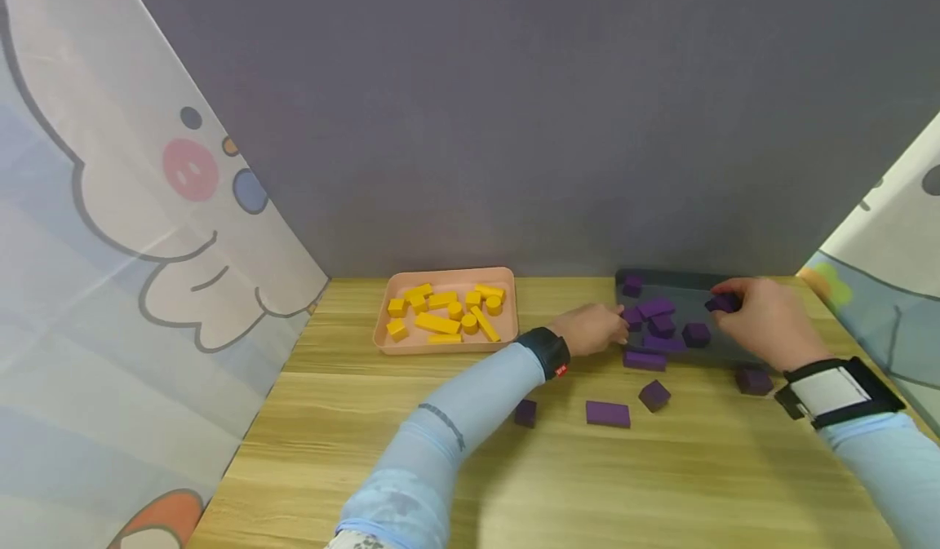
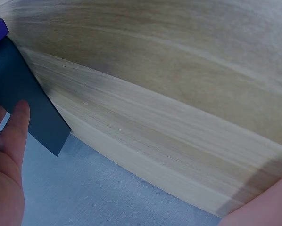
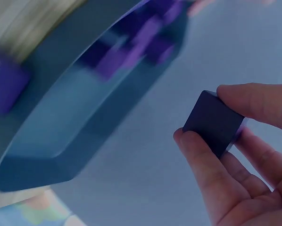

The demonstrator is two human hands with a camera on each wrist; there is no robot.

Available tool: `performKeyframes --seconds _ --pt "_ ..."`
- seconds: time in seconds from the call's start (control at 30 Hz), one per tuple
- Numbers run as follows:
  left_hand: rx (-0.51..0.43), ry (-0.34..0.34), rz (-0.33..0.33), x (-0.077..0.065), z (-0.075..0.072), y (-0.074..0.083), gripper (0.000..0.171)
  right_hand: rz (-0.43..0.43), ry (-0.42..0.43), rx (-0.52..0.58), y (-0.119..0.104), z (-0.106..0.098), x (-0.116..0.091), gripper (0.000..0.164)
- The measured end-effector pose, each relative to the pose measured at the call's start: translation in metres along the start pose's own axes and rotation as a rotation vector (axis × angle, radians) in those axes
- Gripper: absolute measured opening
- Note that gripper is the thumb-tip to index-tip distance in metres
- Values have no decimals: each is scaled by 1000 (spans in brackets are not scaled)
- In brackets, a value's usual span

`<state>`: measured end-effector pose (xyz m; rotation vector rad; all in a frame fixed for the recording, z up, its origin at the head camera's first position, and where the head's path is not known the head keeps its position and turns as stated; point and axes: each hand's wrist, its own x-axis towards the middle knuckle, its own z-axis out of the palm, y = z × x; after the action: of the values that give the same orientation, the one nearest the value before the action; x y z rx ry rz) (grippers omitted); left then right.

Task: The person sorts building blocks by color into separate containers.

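Over the right part of a dark grey tray (image 1: 686,288), my right hand (image 1: 767,320) pinches a purple cube (image 3: 214,122) between thumb and fingers. In the right wrist view, the cube is held apart from the tray. My left hand (image 1: 591,329) is at the tray's left edge, its fingertips beside a purple block (image 1: 631,318). Whether they grip that block is hidden; the left wrist view shows only part of the hand. Several other purple blocks (image 1: 656,307) lie inside the tray.
Outside the tray, on the wooden table (image 1: 352,418), are a purple bar (image 1: 644,361), a purple slab (image 1: 608,413) and purple cubes (image 1: 654,396). A pink tray (image 1: 385,342) of yellow blocks (image 1: 437,323) stands left. A grey wall (image 1: 514,125) rises behind.
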<state>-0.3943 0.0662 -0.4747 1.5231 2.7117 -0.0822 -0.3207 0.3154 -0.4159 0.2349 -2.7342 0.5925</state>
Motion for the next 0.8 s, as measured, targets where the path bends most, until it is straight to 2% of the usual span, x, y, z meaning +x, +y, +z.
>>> performKeyframes --seconds 0.13,0.37,0.6,0.8 --pt "15 -10 0 0 0 0 28 51 -43 -26 29 9 12 34" --pt "23 -10 -11 4 4 2 28 99 -132 -59 56 26 20 31" --pt "80 -4 22 5 7 4 27 133 -170 -67 69 38 20 32" --pt "68 2 18 6 7 0 27 167 -198 -78 73 42 24 37"
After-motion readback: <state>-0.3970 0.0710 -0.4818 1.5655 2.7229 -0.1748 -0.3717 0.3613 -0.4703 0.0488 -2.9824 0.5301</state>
